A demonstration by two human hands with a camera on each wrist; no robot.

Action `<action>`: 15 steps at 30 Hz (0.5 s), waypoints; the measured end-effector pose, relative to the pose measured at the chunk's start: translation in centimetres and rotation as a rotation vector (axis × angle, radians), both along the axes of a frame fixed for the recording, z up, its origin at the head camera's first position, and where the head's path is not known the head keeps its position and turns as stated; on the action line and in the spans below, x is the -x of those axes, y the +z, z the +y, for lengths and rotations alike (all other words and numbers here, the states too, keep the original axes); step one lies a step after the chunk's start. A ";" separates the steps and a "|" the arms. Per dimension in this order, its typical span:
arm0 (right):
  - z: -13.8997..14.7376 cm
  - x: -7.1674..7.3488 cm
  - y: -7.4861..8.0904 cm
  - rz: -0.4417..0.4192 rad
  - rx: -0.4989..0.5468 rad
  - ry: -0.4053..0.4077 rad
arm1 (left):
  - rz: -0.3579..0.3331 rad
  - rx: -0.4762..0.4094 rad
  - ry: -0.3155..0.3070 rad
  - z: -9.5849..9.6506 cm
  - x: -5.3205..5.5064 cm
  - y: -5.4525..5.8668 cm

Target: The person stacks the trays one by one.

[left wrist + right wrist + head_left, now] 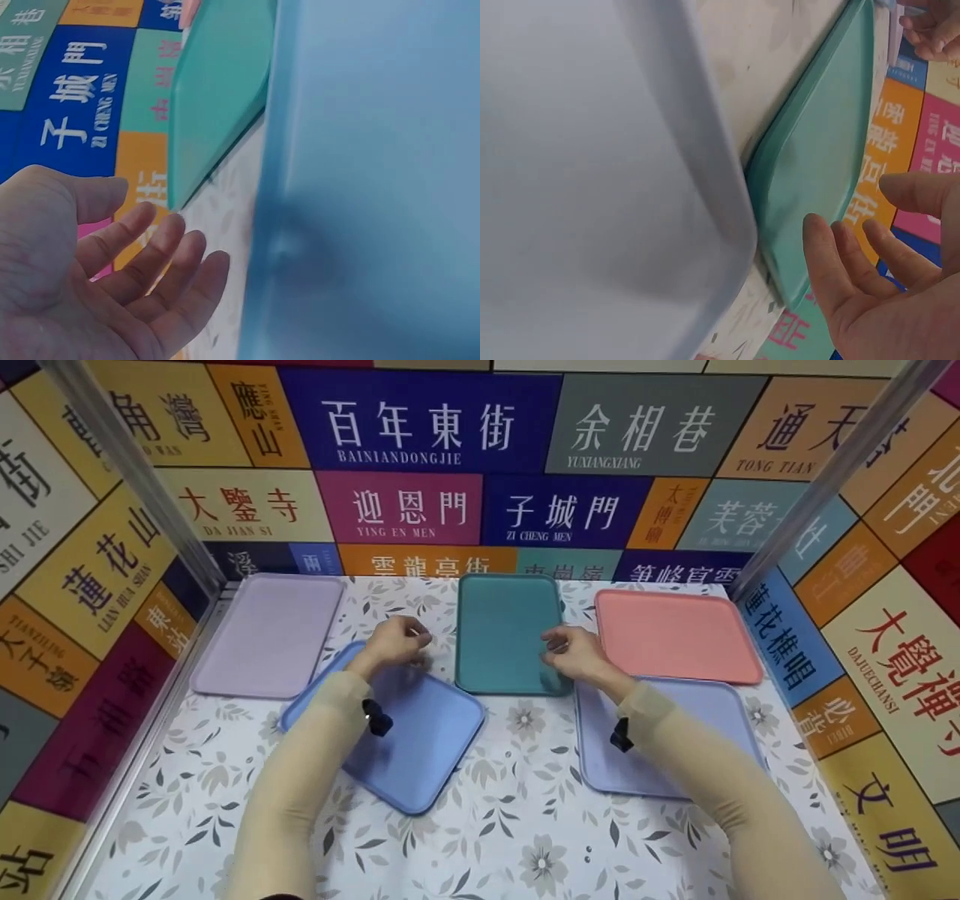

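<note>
My left hand [396,642] hovers over the far part of a blue tray [420,742], which lies turned at an angle. In the left wrist view its fingers are loosely bent, holding nothing. At the right edge of a teal green tray [506,622] is my right hand [579,654], with the green surface behind its fingertips. The right wrist view has that hand's fingers [823,247] spread and loosely bent, with nothing between them. Below the right wrist lies a pale periwinkle tray [604,769], partly hidden by the forearm.
A pale purple tray [270,637] lies at the back left, its near corner close to the blue tray. At the back right is a coral pink tray [675,634]. The flower-patterned tabletop [525,817] is bounded by upright panels with printed signs [420,420] behind and at both sides.
</note>
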State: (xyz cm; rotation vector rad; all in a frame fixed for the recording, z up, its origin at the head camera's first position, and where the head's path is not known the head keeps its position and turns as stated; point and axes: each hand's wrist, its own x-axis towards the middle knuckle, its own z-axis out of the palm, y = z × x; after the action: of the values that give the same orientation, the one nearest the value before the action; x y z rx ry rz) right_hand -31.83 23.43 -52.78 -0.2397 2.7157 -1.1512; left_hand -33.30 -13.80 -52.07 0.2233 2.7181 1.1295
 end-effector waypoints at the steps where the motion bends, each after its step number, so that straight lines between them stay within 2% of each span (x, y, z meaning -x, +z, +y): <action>1: -0.2 -0.2 0.1 0.000 0.002 0.013 | 0.000 0.002 -0.003 -0.4 -0.1 0.2; 7: -1.5 -1.6 0.3 -0.002 -0.002 0.100 | 0.006 0.020 -0.002 -2.9 -1.1 1.1; 15: -3.1 -3.2 0.2 -0.017 0.020 0.190 | 0.004 0.055 0.000 -6.3 -2.8 1.4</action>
State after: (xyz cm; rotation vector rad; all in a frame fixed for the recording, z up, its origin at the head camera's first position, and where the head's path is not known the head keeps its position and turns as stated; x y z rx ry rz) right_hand -28.68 20.32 -52.59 -0.4765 2.6010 -1.1208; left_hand -30.54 -20.12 -50.63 0.2178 2.7487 1.0532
